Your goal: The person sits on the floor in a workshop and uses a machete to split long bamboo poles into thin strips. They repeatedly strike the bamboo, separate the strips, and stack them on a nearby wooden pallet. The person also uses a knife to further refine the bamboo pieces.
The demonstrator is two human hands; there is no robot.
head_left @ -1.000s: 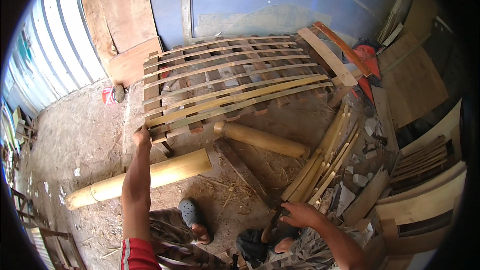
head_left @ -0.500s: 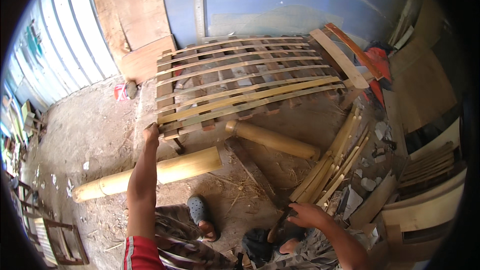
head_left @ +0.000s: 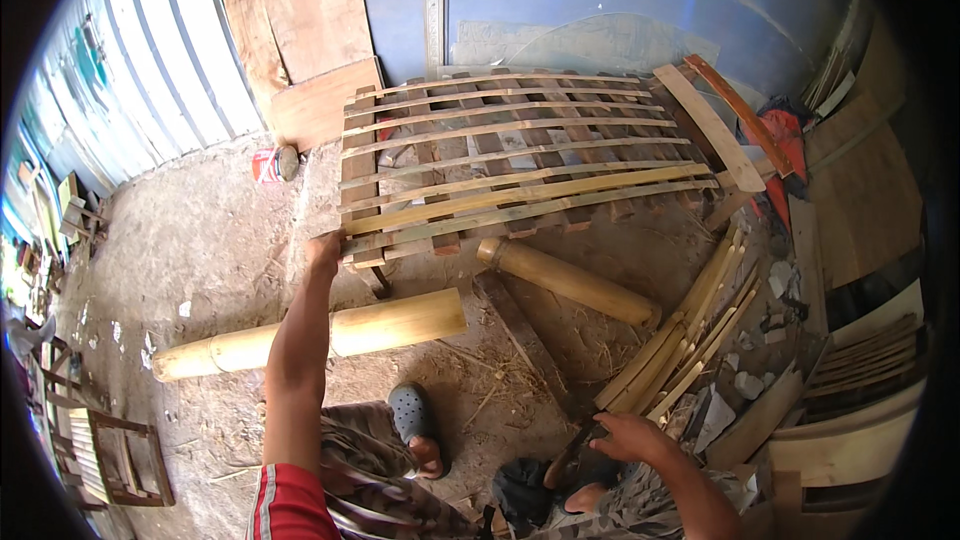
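Grasping long, flat, greenish bamboo strip (head_left: pixel 440 227), along near edge of brown wooden slatted frame (head_left: pixel 362 139), by left end with left hand (head_left: pixel 322 249); in front of frame, with right hand (head_left: pixel 640 438) at dark, elongated tool (head_left: pixel 566 459), cannot tell whether gripping.

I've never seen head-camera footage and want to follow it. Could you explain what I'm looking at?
No machine here: a person works bare-handed, seen from a wide fisheye camera on the head, looking down, which bends straight edges. The left hand touches the near left corner of a slatted wooden platform: pale yellow strips across brown slats. The right hand is at a slim, dark object; neither hand's grip shows clearly. On the dusty brown floor lie two thick yellow bamboo lengths and, to the right, a bundle of split bamboo.
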